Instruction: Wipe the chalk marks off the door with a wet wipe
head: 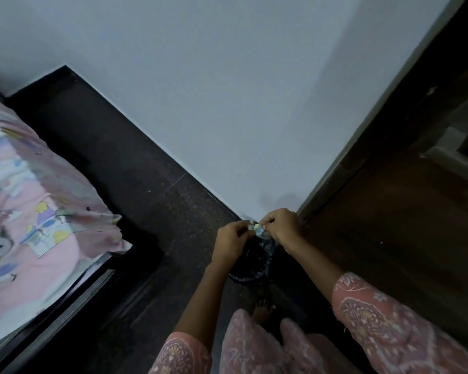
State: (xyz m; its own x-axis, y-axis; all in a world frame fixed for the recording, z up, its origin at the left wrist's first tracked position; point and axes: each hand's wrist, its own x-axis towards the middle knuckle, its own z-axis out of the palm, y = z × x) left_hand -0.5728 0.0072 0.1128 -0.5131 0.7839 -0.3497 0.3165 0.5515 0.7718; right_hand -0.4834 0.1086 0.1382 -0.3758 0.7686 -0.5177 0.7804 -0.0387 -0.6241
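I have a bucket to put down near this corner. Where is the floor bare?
Bare: the dark floor strip between the bed and the wall, and the floor before the door. Crowded: the corner itself, where both hands, left and right, hold a crumpled wipe over a small bin, with a bare foot just behind.

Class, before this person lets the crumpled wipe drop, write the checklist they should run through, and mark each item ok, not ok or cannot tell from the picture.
1. Wipe held: ok, pinched between left hand and right hand.
2. Hands over the dark bin: ok, it sits directly below them in the corner.
3. Bin mouth open: cannot tell, the hands and the dim light hide it.
4. Chalk marks gone from the door: cannot tell, the visible lower part looks dark and unmarked.
5. Bare foot clear of the bin: ok, it stands just short of it.
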